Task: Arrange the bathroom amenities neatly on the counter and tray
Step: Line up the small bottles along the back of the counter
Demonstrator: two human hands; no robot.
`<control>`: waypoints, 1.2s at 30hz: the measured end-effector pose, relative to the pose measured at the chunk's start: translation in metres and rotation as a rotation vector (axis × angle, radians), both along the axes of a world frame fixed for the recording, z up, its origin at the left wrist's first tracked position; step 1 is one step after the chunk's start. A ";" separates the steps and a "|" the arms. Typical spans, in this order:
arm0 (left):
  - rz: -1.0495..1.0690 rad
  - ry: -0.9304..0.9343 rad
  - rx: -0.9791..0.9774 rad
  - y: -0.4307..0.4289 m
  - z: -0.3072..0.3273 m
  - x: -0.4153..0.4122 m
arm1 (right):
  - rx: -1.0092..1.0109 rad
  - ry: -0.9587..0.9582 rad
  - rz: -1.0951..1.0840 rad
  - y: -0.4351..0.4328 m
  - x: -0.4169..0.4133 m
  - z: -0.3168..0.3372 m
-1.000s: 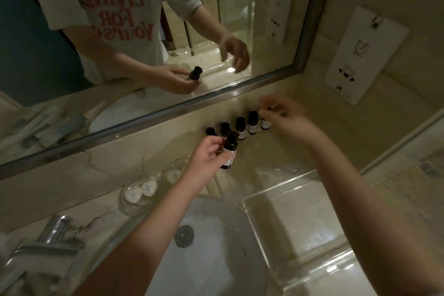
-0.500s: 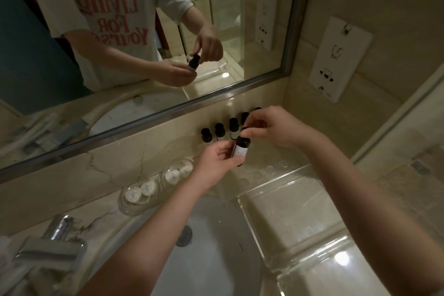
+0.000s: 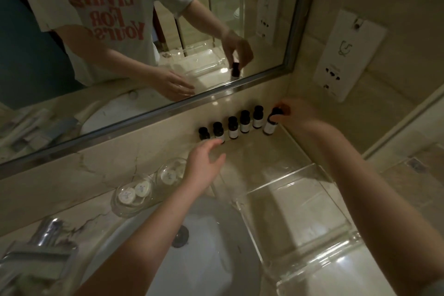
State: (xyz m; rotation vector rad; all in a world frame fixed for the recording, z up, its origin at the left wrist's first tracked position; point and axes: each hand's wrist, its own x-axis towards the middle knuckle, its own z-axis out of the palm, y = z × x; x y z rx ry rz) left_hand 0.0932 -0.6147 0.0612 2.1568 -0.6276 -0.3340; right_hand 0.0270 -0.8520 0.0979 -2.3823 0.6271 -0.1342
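**Bottle (image 3: 269, 126) transferred from left hand (image 3: 204, 163) to right end of row**

Half a second ago both hands held the bottle over the sink (image 3: 206, 259). Now the right hand (image 3: 298, 115) alone holds it, at the far right of the tabletop (image 3: 254, 158) and just below the mirror (image 3: 144, 31).

1. Bottle: small and dark, with a black cap and a pale label over the lower body. The label print is too small to read. The bottle leans slightly, just beside the right end of the row of five bottles (image 3: 233, 127). Whether its base touches the tabletop cannot be told.
2. Right hand: thumb and fingers pinch the black cap from above.
3. Left hand: has let go. Its fingers are spread and relaxed and hold nothing, with the fingertips near the second bottle from the left.
4. Row: the five bottles stand upright along the far edge, all with black caps.
5. Tray (image 3: 242, 209): clear, on the near right of the tabletop, apart from the row.
6. Two glass dishes (image 3: 120, 209) holding round white pieces sit left of the left hand.
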 end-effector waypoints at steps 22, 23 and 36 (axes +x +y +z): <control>-0.091 -0.364 0.532 -0.007 -0.001 0.040 | -0.272 0.080 0.046 -0.031 0.051 -0.032; -0.092 -0.361 0.530 -0.007 -0.001 0.040 | -0.250 0.076 0.050 -0.032 0.050 -0.034; -0.103 -0.339 0.530 0.005 0.014 0.034 | -0.347 0.034 -0.045 -0.013 0.028 -0.025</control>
